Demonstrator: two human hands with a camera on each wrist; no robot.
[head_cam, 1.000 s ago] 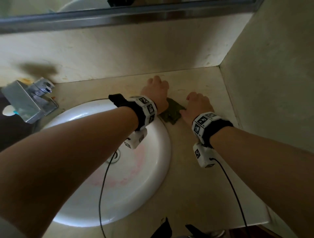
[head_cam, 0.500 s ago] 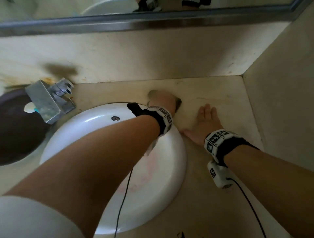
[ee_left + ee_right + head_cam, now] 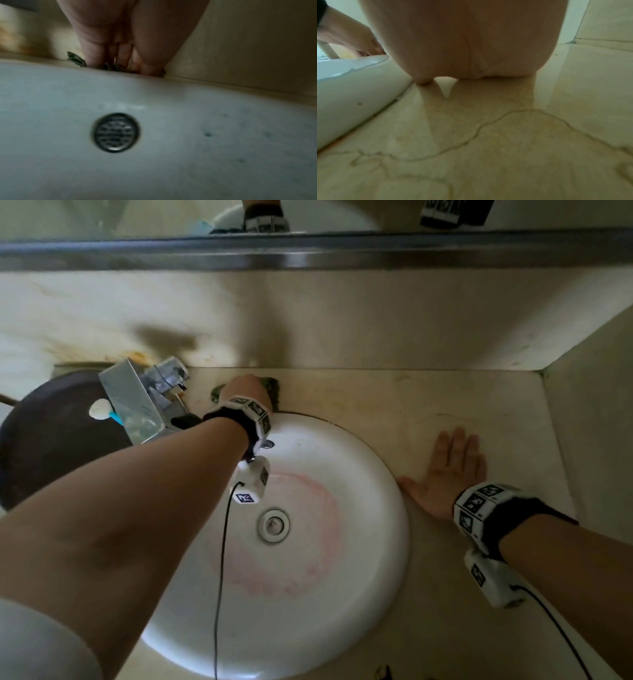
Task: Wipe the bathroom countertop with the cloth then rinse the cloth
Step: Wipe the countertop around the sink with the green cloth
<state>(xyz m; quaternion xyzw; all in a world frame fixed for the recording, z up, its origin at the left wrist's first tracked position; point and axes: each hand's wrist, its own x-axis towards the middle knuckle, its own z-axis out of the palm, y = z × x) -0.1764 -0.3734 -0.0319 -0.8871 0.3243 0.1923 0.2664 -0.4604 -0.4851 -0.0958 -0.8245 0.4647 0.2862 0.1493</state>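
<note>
The wiping step is in hand: the left hand [image 3: 247, 392] presses the dark green cloth [image 3: 274, 383] onto the strip of worktop [image 3: 394, 405] between the white basin [image 3: 376, 577] and the back wall, just beside the tap [image 3: 150, 395], its fingers [image 3: 92, 56] curled down over the fabric. The right hand [image 3: 445, 474] lies spread flat on the worktop, thumb against the basin rim, holding nothing. Next, I judge, the cloth must be dragged over whatever surface remains, then carried under the tap. No readable writing; the wristbands bear only black-and-white marker squares.
</note>
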